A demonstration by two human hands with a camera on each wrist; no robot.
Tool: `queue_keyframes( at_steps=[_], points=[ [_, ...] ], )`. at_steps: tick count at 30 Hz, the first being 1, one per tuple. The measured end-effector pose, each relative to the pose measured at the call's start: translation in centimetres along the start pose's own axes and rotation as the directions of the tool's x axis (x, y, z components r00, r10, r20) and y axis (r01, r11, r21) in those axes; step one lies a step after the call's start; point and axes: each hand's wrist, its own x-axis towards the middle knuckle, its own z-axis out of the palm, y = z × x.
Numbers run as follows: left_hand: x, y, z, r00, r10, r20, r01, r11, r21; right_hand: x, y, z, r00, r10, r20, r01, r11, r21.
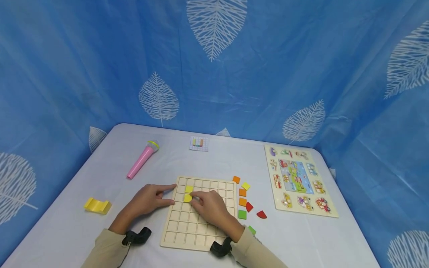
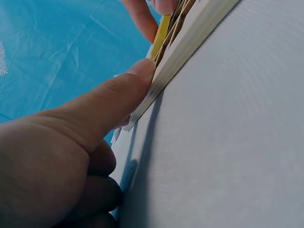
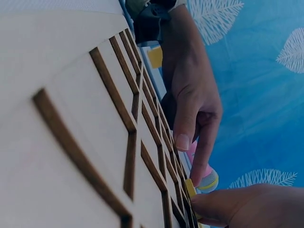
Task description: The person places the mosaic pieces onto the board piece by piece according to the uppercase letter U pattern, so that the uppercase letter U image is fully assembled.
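Note:
A wooden grid board lies in front of me. Two yellow square tiles are on its upper left part: one yellow tile sits in a cell, and just below it is a second yellow tile. My right hand pinches that lower tile between thumb and index finger; in the right wrist view the yellow tile shows at the fingertips. With thumb and index finger stretched out, my left hand touches the board's left edge. Its other fingers are curled underneath in the left wrist view.
Right of the board lie orange tiles, a green tile, a yellow tile and red quarter-round pieces. Farther off are a picture puzzle, a pattern card, a pink toy microphone and a yellow curved block.

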Motion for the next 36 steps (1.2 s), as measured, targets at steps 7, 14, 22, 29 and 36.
queue_keyframes(
  at_steps=[7, 14, 22, 29, 36],
  points=[
    [0.12, -0.24, 0.01, 1.000, 0.012, 0.003, -0.012, 1.000, -0.008, 0.06, -0.07, 0.18, 1.000, 0.016, -0.004, -0.016, 0.999, -0.037],
    [0.14, -0.39, 0.13, 1.000, 0.007, -0.004, -0.007, 1.000, -0.007, 0.00, -0.10, 0.34, 1.000, 0.012, -0.022, -0.013, 0.999, -0.033],
    [0.11, -0.45, 0.16, 1.000, 0.002, -0.003, -0.002, 1.000, -0.002, 0.10, -0.19, 0.22, 0.999, 0.046, -0.016, -0.046, 0.999, -0.009],
    [0.10, -0.49, 0.20, 1.000, 0.015, -0.006, -0.015, 1.000, -0.001, 0.14, -0.03, 0.26, 0.998, 0.046, -0.051, -0.044, 0.998, 0.034],
    [0.09, -0.43, 0.12, 1.000, 0.010, 0.000, -0.010, 1.000, -0.001, 0.18, -0.12, 0.27, 0.997, 0.059, -0.051, -0.056, 0.997, 0.044]
  ],
)
